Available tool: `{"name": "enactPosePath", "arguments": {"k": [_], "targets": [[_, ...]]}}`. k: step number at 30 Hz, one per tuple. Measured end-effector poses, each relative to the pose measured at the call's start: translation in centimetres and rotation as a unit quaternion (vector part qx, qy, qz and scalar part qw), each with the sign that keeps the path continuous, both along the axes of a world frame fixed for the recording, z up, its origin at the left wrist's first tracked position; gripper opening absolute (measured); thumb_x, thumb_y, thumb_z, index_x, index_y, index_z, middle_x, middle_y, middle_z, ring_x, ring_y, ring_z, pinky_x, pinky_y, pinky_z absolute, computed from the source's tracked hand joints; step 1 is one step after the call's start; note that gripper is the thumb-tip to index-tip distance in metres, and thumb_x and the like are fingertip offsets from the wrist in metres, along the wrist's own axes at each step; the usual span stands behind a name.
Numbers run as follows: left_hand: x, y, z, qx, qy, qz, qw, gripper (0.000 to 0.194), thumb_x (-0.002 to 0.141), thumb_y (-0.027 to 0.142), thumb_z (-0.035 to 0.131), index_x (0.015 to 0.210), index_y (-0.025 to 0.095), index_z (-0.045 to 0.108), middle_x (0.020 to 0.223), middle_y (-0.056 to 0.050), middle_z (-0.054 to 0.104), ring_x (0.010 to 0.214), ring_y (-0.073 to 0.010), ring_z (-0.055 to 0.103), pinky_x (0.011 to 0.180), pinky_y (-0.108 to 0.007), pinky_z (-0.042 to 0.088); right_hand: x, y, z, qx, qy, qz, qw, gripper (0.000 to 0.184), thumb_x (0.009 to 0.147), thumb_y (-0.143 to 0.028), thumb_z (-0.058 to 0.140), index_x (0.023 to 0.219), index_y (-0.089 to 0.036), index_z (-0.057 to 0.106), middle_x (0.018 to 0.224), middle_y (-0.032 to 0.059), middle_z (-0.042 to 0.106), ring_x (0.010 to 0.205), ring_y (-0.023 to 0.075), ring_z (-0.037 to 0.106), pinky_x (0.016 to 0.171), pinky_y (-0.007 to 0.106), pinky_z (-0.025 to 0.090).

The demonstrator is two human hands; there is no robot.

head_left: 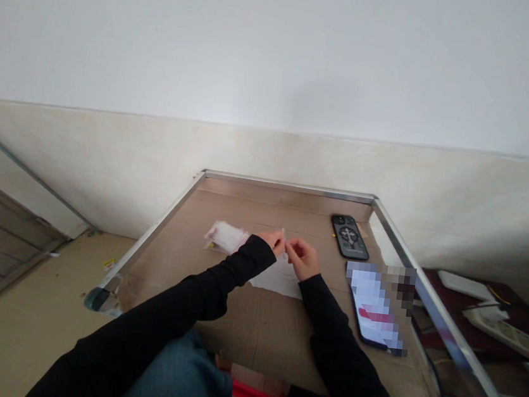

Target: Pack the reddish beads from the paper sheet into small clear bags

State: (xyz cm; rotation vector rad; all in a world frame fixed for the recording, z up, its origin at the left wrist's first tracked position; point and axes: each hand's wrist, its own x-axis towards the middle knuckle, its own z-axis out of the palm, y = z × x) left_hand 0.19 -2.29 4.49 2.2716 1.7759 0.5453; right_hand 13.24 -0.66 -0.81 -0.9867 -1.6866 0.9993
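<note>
My left hand [273, 240] and my right hand [303, 258] meet over the middle of the cardboard-covered table. Their fingertips are closed around a small clear plastic bag [283, 233], mostly hidden by the fingers. Under both hands lies a white sheet of paper [278, 281], partly covered by my left sleeve. To the left of my left hand rests a clear plastic pack [226, 237] with white contents and reddish marks; a small yellow bit shows at its lower edge.
A dark phone with a cross design [350, 237] lies at the back right. Nearer on that side is a phone with a lit, blurred screen [371, 306]. A metal rim [289, 185] edges the table against the wall. A power strip [507, 334] lies on a dark surface further right.
</note>
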Motion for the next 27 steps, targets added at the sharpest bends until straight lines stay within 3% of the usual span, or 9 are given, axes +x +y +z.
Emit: {"name": "enactPosePath", "arguments": {"k": [8, 11, 17, 21, 27], "targets": [[0.1, -0.3, -0.3, 0.07, 0.024, -0.004, 0.997, 0.016, 0.072, 0.024, 0.04, 0.062, 0.017, 0.05, 0.055, 0.0, 0.049, 0.053, -0.0123, 0.046, 0.05, -0.022, 0.031, 1.0, 0.4, 0.6, 0.094, -0.07, -0.178, 0.977, 0.02, 0.071, -0.034, 0.045, 0.064, -0.016, 0.051, 0.05, -0.0017, 0.046, 0.044, 0.0083, 0.04, 0.041, 0.02, 0.033], [0.1, -0.3, -0.2, 0.075, 0.027, 0.0, 0.997, 0.017, 0.072, 0.023, 0.039, 0.061, 0.017, 0.05, 0.055, -0.001, 0.05, 0.054, -0.0125, 0.047, 0.05, -0.022, 0.032, 1.3, 0.5, 0.8, 0.105, -0.089, -0.209, 0.968, 0.02, 0.07, -0.034, 0.046, 0.062, -0.016, 0.052, 0.05, -0.0017, 0.046, 0.043, 0.0082, 0.04, 0.042, 0.02, 0.032], [0.1, -0.5, -0.2, 0.073, 0.03, -0.01, 0.997, 0.02, 0.075, 0.025, 0.037, 0.063, 0.017, 0.051, 0.057, -0.001, 0.052, 0.053, -0.0118, 0.047, 0.049, -0.022, 0.031, 0.8, 0.3, 0.8, 0.09, -0.048, -0.146, 0.984, 0.016, 0.067, -0.031, 0.051, 0.074, -0.016, 0.052, 0.066, 0.0009, 0.055, 0.046, 0.0077, 0.044, 0.043, 0.019, 0.036], [-0.1, -0.5, -0.6, 0.083, 0.028, -0.016, 0.996, 0.019, 0.075, 0.023, 0.037, 0.065, 0.016, 0.051, 0.059, -0.001, 0.052, 0.056, -0.0117, 0.047, 0.052, -0.022, 0.033, 0.6, 0.1, 1.0, 0.098, -0.053, -0.075, 0.991, 0.013, 0.069, -0.027, 0.049, 0.071, -0.016, 0.055, 0.077, 0.004, 0.057, 0.056, 0.01, 0.049, 0.042, 0.018, 0.035], [-0.2, -0.8, -0.2, 0.099, 0.029, -0.044, 0.994, 0.02, 0.078, 0.024, 0.035, 0.074, 0.016, 0.053, 0.067, -0.003, 0.054, 0.061, -0.0127, 0.05, 0.056, -0.023, 0.037, 0.4, 0.1, 0.7, 0.069, -0.044, 0.003, 0.997, 0.027, 0.078, -0.033, 0.039, 0.084, -0.018, 0.061, 0.093, 0.0067, 0.055, 0.078, 0.0163, 0.052, 0.047, 0.021, 0.039]]}}
